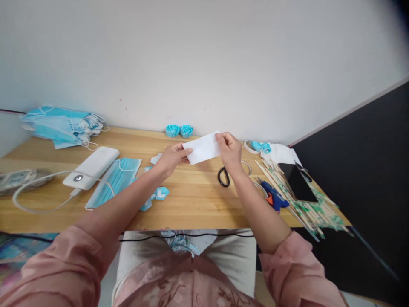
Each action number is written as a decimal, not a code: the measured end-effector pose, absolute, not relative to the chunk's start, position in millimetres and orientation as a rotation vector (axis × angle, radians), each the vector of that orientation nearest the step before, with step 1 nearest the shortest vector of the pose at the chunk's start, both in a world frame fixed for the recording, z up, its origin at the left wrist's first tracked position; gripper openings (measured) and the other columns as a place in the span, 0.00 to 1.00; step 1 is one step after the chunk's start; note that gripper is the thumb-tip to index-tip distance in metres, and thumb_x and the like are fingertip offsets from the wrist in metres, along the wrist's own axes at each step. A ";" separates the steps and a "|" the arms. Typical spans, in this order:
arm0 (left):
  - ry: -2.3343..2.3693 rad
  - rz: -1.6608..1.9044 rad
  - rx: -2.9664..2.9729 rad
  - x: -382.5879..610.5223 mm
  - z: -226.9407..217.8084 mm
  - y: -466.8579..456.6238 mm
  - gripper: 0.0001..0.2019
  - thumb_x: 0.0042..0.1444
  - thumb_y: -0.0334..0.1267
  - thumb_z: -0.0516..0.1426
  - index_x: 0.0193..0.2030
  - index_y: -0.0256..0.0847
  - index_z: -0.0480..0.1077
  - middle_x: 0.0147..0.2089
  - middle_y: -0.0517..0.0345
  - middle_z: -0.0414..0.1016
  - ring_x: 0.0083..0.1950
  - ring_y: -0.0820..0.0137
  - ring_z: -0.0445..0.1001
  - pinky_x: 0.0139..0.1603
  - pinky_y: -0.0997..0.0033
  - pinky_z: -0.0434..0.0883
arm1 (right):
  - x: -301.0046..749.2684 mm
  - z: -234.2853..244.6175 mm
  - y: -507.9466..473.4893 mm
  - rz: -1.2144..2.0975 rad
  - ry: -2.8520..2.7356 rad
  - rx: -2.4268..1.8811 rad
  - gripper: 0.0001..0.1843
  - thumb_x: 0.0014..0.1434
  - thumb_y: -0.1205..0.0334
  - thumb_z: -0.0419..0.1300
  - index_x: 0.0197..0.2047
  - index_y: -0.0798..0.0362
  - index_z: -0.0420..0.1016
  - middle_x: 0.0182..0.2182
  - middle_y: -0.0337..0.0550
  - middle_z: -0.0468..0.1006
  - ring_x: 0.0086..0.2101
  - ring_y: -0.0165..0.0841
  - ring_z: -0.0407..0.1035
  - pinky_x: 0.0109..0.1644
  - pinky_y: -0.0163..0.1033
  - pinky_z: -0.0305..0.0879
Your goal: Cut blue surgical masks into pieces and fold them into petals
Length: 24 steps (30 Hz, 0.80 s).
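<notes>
Both of my hands hold a white rectangular sheet of mask fabric [203, 148] up above the wooden table [191, 200]. My left hand [172, 157] pinches its left end and my right hand [228, 149] pinches its upper right end, so the sheet is stretched between them. Under my right wrist lie black-handled scissors [223, 176]. Small blue cut pieces [159, 194] lie on the table beneath my left forearm.
A blue face mask [114, 181] and a white power bank [91, 167] with a cable lie at the left, with a stack of masks [62, 125] behind. Two blue fabric roses [179, 130] stand by the wall. A blue glue gun [275, 198], wooden sticks [300, 200] and a phone [297, 181] are on the right.
</notes>
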<state>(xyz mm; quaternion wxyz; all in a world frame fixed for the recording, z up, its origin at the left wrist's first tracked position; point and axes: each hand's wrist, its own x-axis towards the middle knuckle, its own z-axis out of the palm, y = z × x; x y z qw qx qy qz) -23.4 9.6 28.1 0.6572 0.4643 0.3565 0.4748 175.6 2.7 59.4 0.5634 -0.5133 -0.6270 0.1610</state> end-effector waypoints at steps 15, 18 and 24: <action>0.837 1.363 0.774 5.2 55.2 10.9 0.07 0.53 0.30 0.63 0.28 0.35 0.68 0.29 0.62 0.69 0.32 0.77 0.69 0.45 0.69 0.76 | 173.1 41.7 9.5 0.168 -1.267 -1.195 0.22 0.62 0.43 0.55 0.25 0.50 0.62 0.20 0.31 0.56 0.25 0.28 0.52 0.31 0.35 0.52; 0.874 1.392 0.835 11.8 51.4 11.5 0.05 0.55 0.31 0.61 0.30 0.35 0.70 0.30 0.62 0.69 0.33 0.77 0.68 0.43 0.72 0.77 | 179.5 36.0 9.7 0.189 -1.273 -1.236 0.21 0.62 0.45 0.55 0.24 0.50 0.61 0.20 0.31 0.54 0.25 0.28 0.51 0.31 0.35 0.52; 0.908 1.388 0.934 7.7 42.2 11.9 0.08 0.54 0.36 0.63 0.30 0.36 0.68 0.30 0.62 0.70 0.32 0.77 0.69 0.40 0.72 0.77 | 181.1 26.8 8.5 0.289 -1.229 -1.278 0.22 0.62 0.43 0.53 0.24 0.49 0.59 0.21 0.32 0.54 0.26 0.29 0.51 0.32 0.35 0.54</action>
